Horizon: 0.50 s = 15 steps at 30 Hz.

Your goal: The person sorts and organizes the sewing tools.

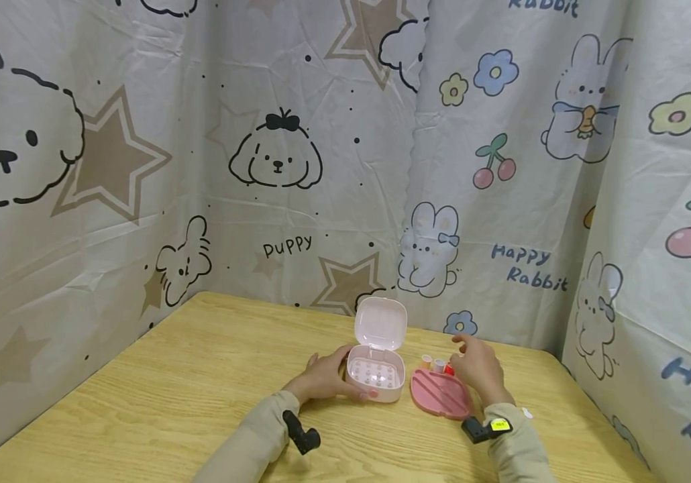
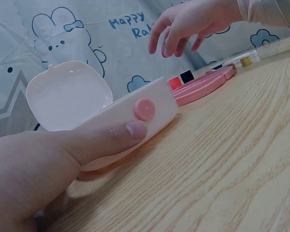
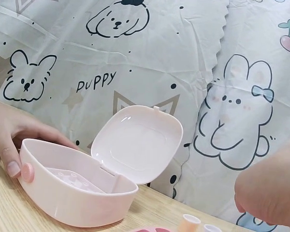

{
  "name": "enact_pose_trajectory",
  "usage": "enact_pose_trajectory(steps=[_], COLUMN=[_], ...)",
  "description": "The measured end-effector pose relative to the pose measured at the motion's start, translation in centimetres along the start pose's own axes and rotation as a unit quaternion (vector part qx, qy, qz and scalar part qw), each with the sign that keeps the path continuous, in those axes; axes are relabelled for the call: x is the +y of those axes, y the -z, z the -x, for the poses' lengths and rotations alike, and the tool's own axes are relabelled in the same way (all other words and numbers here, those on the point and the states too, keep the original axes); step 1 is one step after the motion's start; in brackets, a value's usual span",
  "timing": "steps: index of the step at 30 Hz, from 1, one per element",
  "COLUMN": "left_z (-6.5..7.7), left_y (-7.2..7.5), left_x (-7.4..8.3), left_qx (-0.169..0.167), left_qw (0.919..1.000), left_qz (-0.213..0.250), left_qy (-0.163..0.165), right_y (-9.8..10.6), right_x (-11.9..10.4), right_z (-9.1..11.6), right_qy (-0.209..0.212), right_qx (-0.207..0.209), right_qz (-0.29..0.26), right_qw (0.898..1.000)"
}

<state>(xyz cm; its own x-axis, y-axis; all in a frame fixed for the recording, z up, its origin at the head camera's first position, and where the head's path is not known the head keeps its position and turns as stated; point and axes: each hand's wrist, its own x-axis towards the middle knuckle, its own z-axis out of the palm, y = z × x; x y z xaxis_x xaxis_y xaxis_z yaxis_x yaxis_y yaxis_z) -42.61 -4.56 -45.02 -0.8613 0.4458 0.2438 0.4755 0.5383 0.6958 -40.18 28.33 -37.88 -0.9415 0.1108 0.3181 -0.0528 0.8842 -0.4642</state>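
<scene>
"Pink hinged case first: where do I have it?"

"From my console, it's on the wood-grain table, between my hands, with its lid standing open on the far side."

"And the grip?"

"My left hand grasps the case at its left end, thumb on the front wall beside the round button. My right hand is free, fingers loosely bent above the small cylinders, nothing visible in them."

"Which step am I on?"

"I'd judge it's bracing the opened case so the right hand can pick a cylinder. They stand at the far side of the divided pink tray, right of the case; inside or behind it, I can't tell."

"Next move?"

"Probably lower the right hand and pinch one lightly. They look easy to topple."
</scene>
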Motion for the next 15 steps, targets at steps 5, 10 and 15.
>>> enact_pose_trajectory(steps=[5,10,15], left_z=[-0.1,0.1,0.2], left_y=[0.0,0.0,0.2], left_x=[-0.1,0.1,0.4], left_qx=[0.001,0.000,-0.002], left_qw=[1.0000,1.0000,1.0000], left_qz=[-0.001,0.001,0.001], left_qy=[0.001,0.001,0.002], right_y=[0.0,0.0,-0.2], right_x=[0.7,1.6,2.4], right_z=[-0.1,-0.1,0.2], right_qy=[-0.006,-0.005,-0.017], right_qx=[0.004,0.009,0.010], right_qz=[-0.007,-0.010,-0.016], right_qw=[1.000,1.000,1.000])
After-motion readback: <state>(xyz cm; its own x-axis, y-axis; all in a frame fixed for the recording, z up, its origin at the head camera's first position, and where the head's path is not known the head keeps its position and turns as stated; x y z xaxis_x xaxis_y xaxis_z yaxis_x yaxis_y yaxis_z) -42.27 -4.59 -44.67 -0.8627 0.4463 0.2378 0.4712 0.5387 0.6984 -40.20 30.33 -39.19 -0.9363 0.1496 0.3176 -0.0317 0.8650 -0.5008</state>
